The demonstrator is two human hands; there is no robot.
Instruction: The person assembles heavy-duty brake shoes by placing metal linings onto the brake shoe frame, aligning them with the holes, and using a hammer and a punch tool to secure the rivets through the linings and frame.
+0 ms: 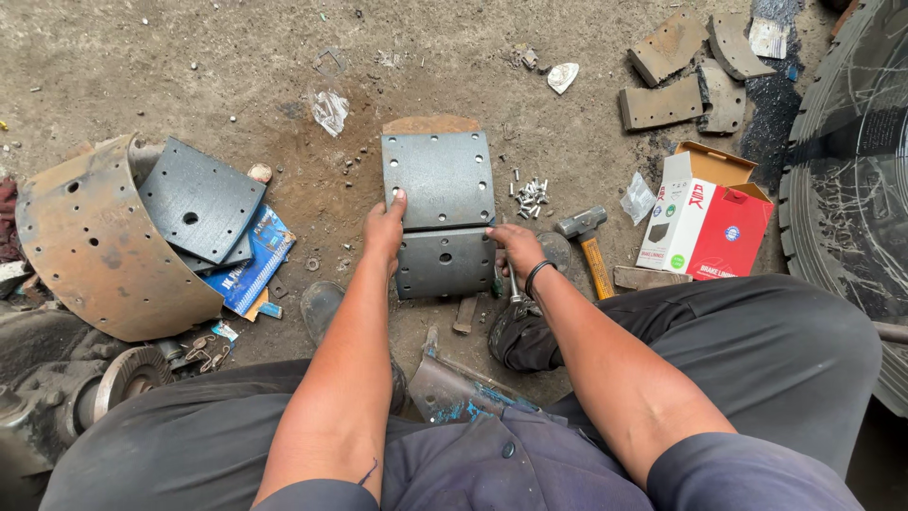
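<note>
The head camera looks down on a dusty workshop floor [189,66], and we see our two bare hands on a curved brake shoe [440,213] that lies between our feet. The shoe carries two grey linings with holes; the far lining [439,178] is lighter, the near lining [445,262] is darker. Our left hand [384,230] rests on the left edge of the shoe, where the two linings meet; its thumb lies on the top face and the other fingers are bent around the edge. Our right hand [518,248] touches the right edge at the same joint, with fingers curled; we cannot tell if it holds something more. A black band is on the right wrist.

Just to the right of the shoe there is a small heap of rivets [531,194], and near it a hammer [588,241] with a yellow handle. Farther right stands an open red and white box [705,216]. At the left lies a rusty bare shoe [99,246] with spare grey linings [200,202] on it.
</note>
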